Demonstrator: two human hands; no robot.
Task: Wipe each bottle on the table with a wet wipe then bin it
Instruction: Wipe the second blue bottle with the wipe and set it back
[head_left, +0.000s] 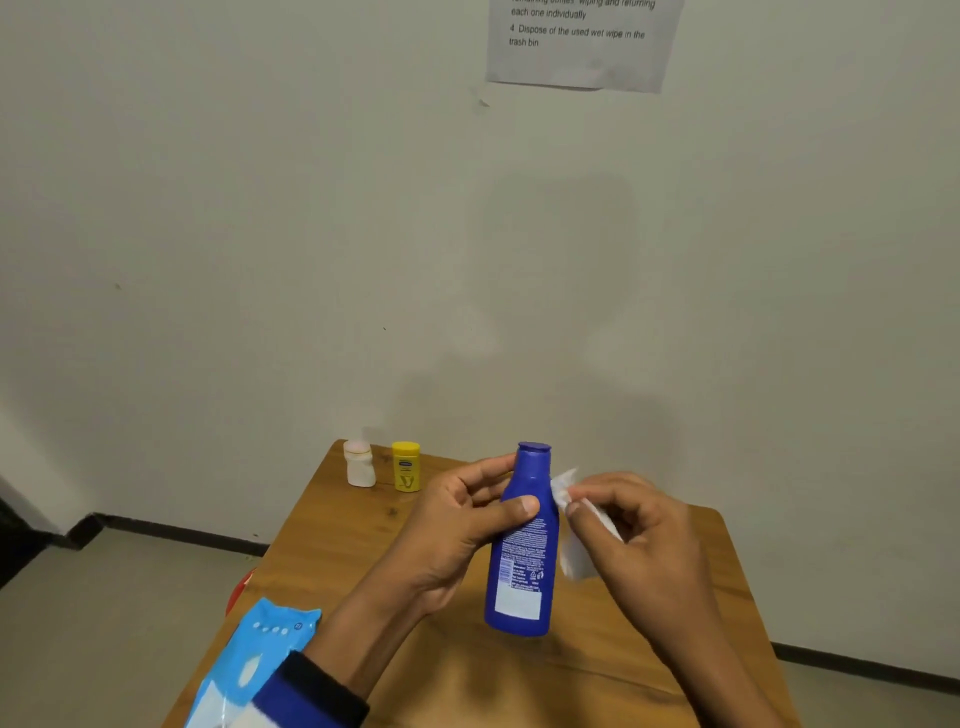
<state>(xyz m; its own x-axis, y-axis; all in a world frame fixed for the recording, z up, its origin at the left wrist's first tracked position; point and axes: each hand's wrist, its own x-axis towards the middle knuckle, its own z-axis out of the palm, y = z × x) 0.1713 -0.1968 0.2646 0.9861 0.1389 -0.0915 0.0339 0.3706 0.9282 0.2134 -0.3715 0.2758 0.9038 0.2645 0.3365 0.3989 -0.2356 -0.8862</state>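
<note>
- My left hand (467, 512) has the blue bottle (522, 545) lifted clear of the desk (322, 545), over its middle, roughly upright with the cap leaning a little away from me. My thumb is across its front and my fingers (488, 465) are curled round the neck behind, so that hand is closed firmly on the bottle.
- My right hand (631, 525) pinches the wet wipe (566, 488) between thumb and fingertips. The wipe sits just right of the bottle's shoulder; whether it actually touches the plastic there I cannot tell.
- I judge this to be the wiping of the blue bottle, under way and not finished, with the lower body and printed back label yet to be covered.
- Two more bottles stand at the far left corner of the desk: a small white bottle (359, 465) and, just right of it, a yellow bottle (406, 466). Nothing tells me whether either has been wiped.
- The blue wipes pack (249, 660) lies at the near left edge, partly under my left sleeve (311, 691).
- Left to do, as I read it: finish this bottle, set it down, deal with any bottle not yet cleaned, then bin the wipe. No bin is in sight, though something red (240, 590) peeks out beyond the desk's left edge; I cannot say what it is.
</note>
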